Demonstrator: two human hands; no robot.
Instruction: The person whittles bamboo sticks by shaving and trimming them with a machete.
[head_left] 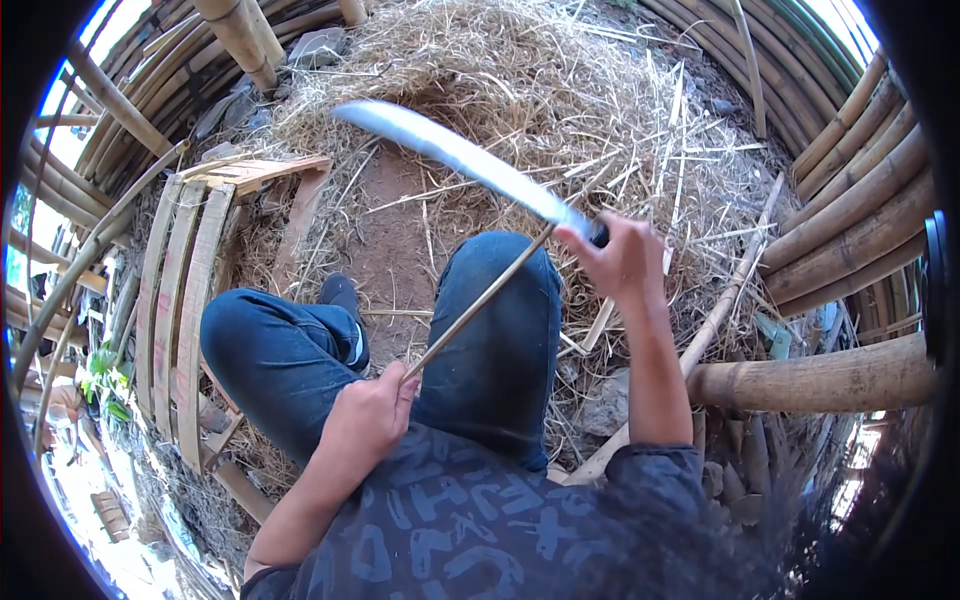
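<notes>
My right hand (622, 258) is closed round the dark handle of a machete (455, 155), out in front of my right knee. Its long, pale, slightly curved blade reaches up and to the left over the straw. My left hand (372, 415), at my lap, grips the lower end of a thin brown stick (480, 305). From there the stick slants up across my right thigh, and its far end meets the blade near the handle, by my right thumb. Whether the edge touches or cuts into the stick I cannot tell.
Dry straw (500, 70) with split strips covers the ground ahead. A wooden slatted crate (185, 310) stands at my left. Thick bamboo poles (850, 215) wall the right side, and one bamboo pole (820, 372) juts in near my right elbow. A grey stone (607, 402) lies below my right forearm.
</notes>
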